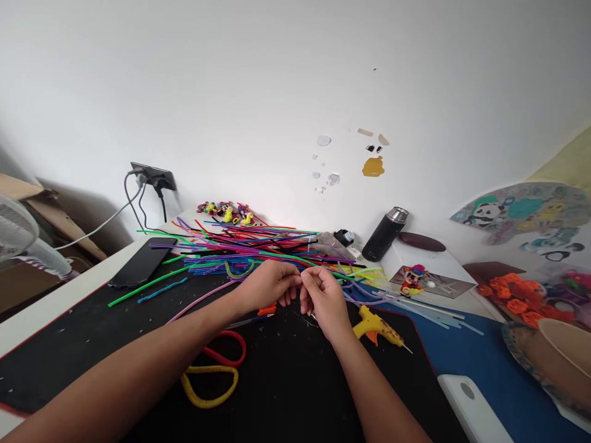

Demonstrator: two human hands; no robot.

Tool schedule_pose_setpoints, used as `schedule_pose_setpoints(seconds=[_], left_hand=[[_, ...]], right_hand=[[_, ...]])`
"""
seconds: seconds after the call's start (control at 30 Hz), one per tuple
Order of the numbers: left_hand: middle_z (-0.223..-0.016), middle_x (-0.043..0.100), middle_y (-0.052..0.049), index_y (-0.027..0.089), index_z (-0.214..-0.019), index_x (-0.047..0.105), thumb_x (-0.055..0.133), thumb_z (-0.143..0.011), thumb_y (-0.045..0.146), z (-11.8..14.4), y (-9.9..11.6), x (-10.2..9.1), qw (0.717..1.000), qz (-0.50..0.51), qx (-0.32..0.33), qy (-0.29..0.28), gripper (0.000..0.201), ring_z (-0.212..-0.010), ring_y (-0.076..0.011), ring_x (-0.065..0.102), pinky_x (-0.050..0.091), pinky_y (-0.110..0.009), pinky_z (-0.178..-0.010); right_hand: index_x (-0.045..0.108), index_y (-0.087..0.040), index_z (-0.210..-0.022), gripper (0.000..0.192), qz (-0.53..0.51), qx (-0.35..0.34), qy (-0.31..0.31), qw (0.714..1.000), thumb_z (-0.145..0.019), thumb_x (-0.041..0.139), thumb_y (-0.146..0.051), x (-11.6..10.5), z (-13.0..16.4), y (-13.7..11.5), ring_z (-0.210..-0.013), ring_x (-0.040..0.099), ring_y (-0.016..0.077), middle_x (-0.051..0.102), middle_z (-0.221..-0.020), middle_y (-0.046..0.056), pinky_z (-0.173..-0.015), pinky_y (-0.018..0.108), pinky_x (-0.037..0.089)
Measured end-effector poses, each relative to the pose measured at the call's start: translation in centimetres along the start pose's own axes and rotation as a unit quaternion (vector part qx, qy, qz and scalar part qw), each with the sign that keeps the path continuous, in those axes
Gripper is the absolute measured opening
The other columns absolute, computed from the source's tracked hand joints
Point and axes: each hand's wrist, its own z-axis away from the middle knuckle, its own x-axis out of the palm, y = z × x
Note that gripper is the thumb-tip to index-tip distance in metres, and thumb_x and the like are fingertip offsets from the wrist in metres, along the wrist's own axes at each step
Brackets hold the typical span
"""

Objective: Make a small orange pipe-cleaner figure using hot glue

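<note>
My left hand [272, 286] and my right hand [325, 300] meet above the black mat [295, 381]. Both are closed in a pinch, fingertips nearly touching; whatever lies between them is too small to make out. Just behind them spreads a pile of coloured pipe cleaners [217, 249]. A pink pipe cleaner [198, 303] runs under my left forearm. Below that forearm lie scissors with a red and a yellow handle loop [211, 403], partly covered by the arm. Beside my right wrist rests a yellow glue gun [379, 326]. Something orange [268, 309] shows under my left hand.
A black phone [143, 261] lies at the left, near a fan [28, 234]. Small pipe-cleaner figures [228, 212] sit by the wall. A black flask [385, 234] leans at the back right. Clear glue sticks [438, 314] and a white device [473, 406] are at the right.
</note>
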Motion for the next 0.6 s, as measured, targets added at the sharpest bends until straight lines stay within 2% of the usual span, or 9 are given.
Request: schedule_pose_setpoints(seconds=[0.13, 0.33, 0.47, 0.6], left_hand=[[-0.066, 0.067, -0.001, 0.02, -0.08, 0.064, 0.051, -0.099, 0.041, 0.14, 0.44, 0.02, 1.0, -0.021, 0.011, 0.012, 0.032, -0.055, -0.0168, 0.068, 0.054, -0.026, -0.054], [-0.067, 0.071, -0.001, 0.02, -0.08, 0.067, 0.049, -0.102, 0.026, 0.5, 1.01, -0.07, 0.984, -0.163, 0.046, 0.052, 0.029, -0.058, -0.0157, 0.065, 0.045, -0.026, -0.062], [-0.067, 0.071, -0.002, 0.021, -0.074, 0.066, 0.053, -0.102, 0.024, 0.5, 0.92, -0.07, 0.965, -0.247, 0.062, 0.064, 0.03, -0.061, -0.0172, 0.063, 0.04, -0.028, -0.063], [-0.066, 0.07, -0.003, 0.021, -0.074, 0.066, 0.054, -0.102, 0.024, 0.38, 0.76, -0.1, 0.956, -0.282, 0.061, 0.059, 0.03, -0.062, -0.0184, 0.062, 0.037, -0.029, -0.062]], right_hand=[[0.062, -0.022, -0.094, 0.045, 0.02, -0.009, 0.006, 1.0, -0.091, 0.071, -0.066, 0.02, -0.01, 0.0, -0.039, 0.054, 0.0117, 0.06, -0.06, -0.005, -0.036, 0.021, 0.033], [0.062, -0.023, -0.092, 0.044, 0.098, -0.035, 0.003, 0.995, -0.098, 0.063, -0.067, -0.32, 0.2, -0.03, -0.042, 0.053, 0.0132, 0.056, -0.056, -0.006, -0.041, 0.024, 0.036], [0.058, -0.025, -0.085, 0.043, 0.168, -0.058, 0.008, 0.984, -0.102, 0.058, -0.065, -0.66, 0.31, 0.13, -0.044, 0.053, 0.0151, 0.053, -0.052, -0.006, -0.048, 0.027, 0.04], [0.056, -0.027, -0.082, 0.046, 0.203, -0.065, 0.009, 0.977, -0.104, 0.054, -0.066, -0.74, 0.35, 0.41, -0.044, 0.053, 0.0167, 0.05, -0.049, -0.007, -0.052, 0.028, 0.041]])
